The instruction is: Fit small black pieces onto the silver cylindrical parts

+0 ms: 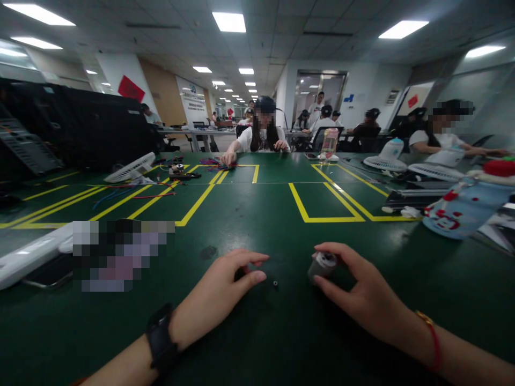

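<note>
Head view is showing the right hand (362, 292) gripping a small grey motor (322, 264) at 1 o'clock; the left hand (225, 287), half curled, is perhaps pinching something dark, a tiny black ring (275, 282) lying loose between them.

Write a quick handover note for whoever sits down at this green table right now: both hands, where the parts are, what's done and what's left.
Right hand: fingers around a small grey cylindrical part standing on the green table.
Left hand: resting on the table, fingertips on a small dark piece, mostly hidden.
A tiny black ring lies loose between the hands.
Done: nothing visibly joined.
Left: all pieces still separate.
</note>
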The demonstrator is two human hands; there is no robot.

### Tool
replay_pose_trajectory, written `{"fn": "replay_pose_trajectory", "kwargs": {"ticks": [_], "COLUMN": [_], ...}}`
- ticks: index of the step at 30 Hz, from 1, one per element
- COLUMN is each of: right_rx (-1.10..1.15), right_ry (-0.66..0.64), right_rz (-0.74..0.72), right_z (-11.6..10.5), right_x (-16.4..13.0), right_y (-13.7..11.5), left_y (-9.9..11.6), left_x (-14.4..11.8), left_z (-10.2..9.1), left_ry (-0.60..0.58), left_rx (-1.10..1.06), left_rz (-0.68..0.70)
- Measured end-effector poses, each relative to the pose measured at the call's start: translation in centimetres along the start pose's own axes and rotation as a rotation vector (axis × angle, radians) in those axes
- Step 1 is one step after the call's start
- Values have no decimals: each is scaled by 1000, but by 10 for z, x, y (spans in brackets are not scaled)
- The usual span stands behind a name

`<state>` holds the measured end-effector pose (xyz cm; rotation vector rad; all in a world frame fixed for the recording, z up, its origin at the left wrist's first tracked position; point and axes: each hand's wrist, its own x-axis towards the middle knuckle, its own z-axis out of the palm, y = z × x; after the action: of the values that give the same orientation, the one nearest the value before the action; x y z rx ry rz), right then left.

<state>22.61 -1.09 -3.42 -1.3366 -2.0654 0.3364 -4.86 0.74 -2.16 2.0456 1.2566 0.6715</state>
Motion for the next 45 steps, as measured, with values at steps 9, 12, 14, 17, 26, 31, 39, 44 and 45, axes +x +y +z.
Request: {"fn": "replay_pose_trajectory", "kwargs": {"ticks": [9, 12, 14, 17, 26, 31, 39, 44, 45], "right_rx": [-387, -521, -619, -495, -94, -374, -535, -553, -556], "right_ry": [156, 223, 344, 161, -331, 7, 0, 12, 13], "right_rz": [305, 250, 71, -212, -242, -123, 419, 526, 541], "right_z": [-86, -88, -77, -42, 35, -51, -127, -127, -128], "right_x": [-53, -51, -40, -18, 23, 11, -11, -11, -12], "right_y": [128, 121, 95, 41, -33, 12, 98, 86, 84], "left_y": [-34, -29, -25, -24, -29, -22, -20, -19, -19], "left_x": [-22, -19, -16, -14, -16, -16, -16, -17, -18], "left_z": [-31, -27, -24, -22, -23, -22, -20, -21, -21], "left_ry": [16, 16, 22, 39, 77, 63, 75, 76, 72], "left_rx": [-100, -117, -102, -64, 29, 44, 76, 67, 65], "left_rz": [-206, -210, -210, -205, -143, -130, -121, -126, -126]}}
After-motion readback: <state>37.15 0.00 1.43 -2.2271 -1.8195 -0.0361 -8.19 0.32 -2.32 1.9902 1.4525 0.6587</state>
